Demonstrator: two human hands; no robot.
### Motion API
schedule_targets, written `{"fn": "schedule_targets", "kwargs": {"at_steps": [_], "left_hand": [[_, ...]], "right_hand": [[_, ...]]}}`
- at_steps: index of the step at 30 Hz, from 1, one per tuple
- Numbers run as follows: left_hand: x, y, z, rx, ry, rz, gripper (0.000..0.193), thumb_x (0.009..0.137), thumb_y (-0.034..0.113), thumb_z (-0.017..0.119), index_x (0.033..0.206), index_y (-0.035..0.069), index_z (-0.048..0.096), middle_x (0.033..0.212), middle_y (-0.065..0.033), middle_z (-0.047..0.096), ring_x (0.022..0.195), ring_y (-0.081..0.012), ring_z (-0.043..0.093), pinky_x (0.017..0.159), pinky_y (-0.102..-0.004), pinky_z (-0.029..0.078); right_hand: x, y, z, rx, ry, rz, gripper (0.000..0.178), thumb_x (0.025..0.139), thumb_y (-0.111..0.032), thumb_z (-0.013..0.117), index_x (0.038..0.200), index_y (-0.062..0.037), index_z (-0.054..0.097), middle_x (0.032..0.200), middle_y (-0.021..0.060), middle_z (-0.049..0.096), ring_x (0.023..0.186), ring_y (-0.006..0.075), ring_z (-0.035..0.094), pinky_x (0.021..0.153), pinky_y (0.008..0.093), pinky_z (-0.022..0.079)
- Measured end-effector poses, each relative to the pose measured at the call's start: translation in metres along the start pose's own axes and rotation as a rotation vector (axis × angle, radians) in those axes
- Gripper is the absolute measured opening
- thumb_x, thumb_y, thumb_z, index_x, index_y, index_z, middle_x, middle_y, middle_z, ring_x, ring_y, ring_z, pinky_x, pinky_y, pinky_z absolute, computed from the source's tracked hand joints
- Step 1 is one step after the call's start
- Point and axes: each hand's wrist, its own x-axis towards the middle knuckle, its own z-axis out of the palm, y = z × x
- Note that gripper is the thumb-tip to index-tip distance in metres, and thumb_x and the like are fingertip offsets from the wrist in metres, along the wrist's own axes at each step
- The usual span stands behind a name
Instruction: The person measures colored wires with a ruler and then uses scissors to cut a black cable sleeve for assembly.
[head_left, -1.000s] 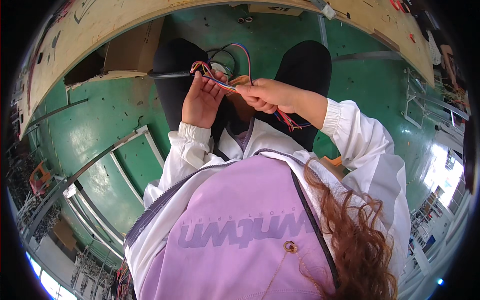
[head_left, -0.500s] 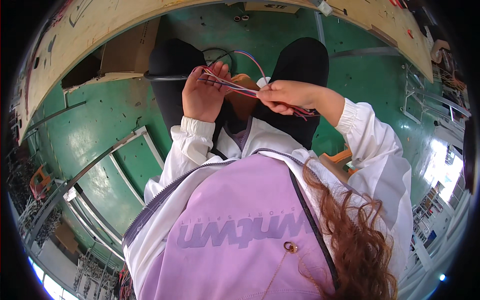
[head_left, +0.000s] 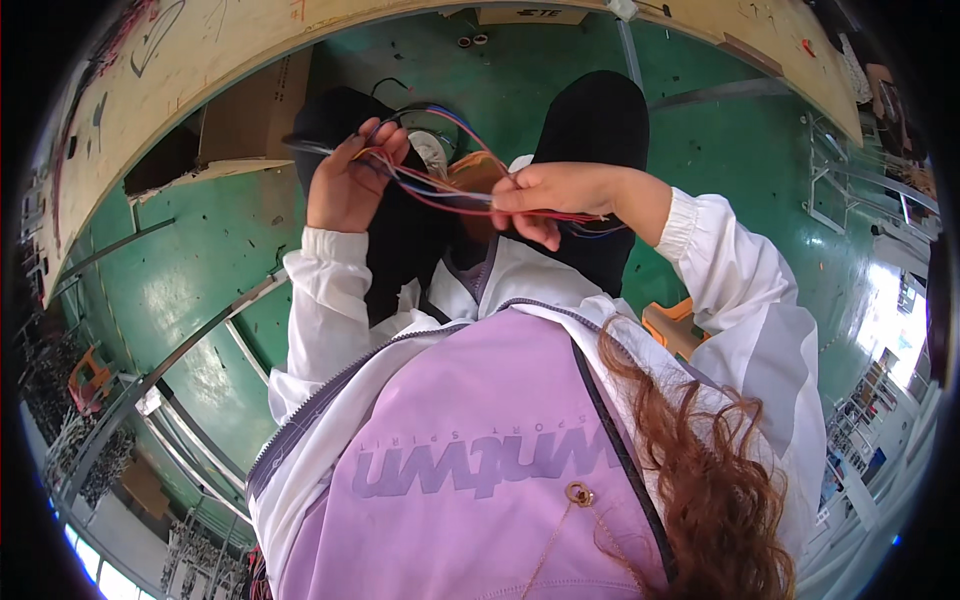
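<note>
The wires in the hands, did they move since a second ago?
Yes. The left hand and right hand have drawn a little farther apart, stretching the coloured wires between them. Both hands still grip the bundle; nothing was let go. The green floor looks unchanged.

Workshop, green painted floor (head_left: 190, 290), wooden workbench (head_left: 200, 60)

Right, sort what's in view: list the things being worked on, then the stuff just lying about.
In hand:
- wires, a thin coloured bundle stretched between both hands
- left hand, fingers closed on one end
- right hand, pinching the other end

Lying about:
- cardboard box on the green floor
- orange thing by the right sleeve
- metal frame, far right
</note>
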Motion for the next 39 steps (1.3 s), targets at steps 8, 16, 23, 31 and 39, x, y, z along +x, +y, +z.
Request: {"fn": "schedule_targets", "kwargs": {"at_steps": [8,16,23,31,39], "left_hand": [[0.001,0.003,0.004,-0.035,-0.096,0.048,0.014,0.091,0.008,0.040,0.095,-0.002,0.048,0.075,-0.0063,0.053,0.080,-0.0212,0.056,0.097,-0.0407,0.039],[0.006,0.009,-0.013,-0.075,-0.109,0.054,0.016,0.093,0.016,0.040,0.092,0.002,0.046,0.059,0.0018,0.033,0.061,-0.0127,0.041,0.085,-0.0332,0.042],[0.002,0.030,0.001,-0.202,0.125,-0.030,0.020,0.094,0.017,0.038,0.092,-0.001,0.046,0.059,0.0019,0.034,0.060,-0.0128,0.040,0.072,-0.0307,0.044],[0.021,0.046,-0.013,-0.199,0.091,0.018,0.018,0.091,0.013,0.043,0.078,0.002,0.048,0.050,0.0042,0.025,0.041,-0.0079,0.021,0.041,-0.0232,0.017],[0.030,-0.005,-0.008,-0.235,0.090,0.304,0.044,0.096,0.033,0.032,0.109,-0.005,0.049,0.067,-0.0012,0.038,0.063,-0.0137,0.037,0.065,-0.0300,0.038]], "right_hand": [[0.073,-0.024,0.018,0.226,-0.042,-0.219,0.043,0.095,-0.038,0.034,0.105,0.0003,0.052,0.094,0.0107,0.062,0.081,0.0193,0.062,0.071,0.0300,0.049],[0.110,-0.047,0.030,0.417,-0.038,-0.118,0.035,0.093,-0.038,0.042,0.083,-0.0057,0.052,0.061,-0.0002,0.045,0.047,0.0103,0.041,0.044,0.0241,0.034],[0.078,-0.056,0.025,0.063,0.100,-0.097,0.031,0.093,-0.033,0.042,0.076,-0.0080,0.048,0.050,-0.0091,0.028,0.039,0.0027,0.021,0.037,0.0209,0.014],[0.032,-0.041,0.028,0.179,0.068,0.069,0.032,0.094,-0.033,0.040,0.073,-0.0093,0.044,0.049,-0.0090,0.026,0.038,0.0018,0.020,0.035,0.0190,0.013],[0.020,-0.027,0.019,0.313,0.027,0.041,0.031,0.093,-0.032,0.042,0.075,-0.0065,0.047,0.050,-0.0025,0.037,0.039,0.0087,0.037,0.038,0.0232,0.033]]}}
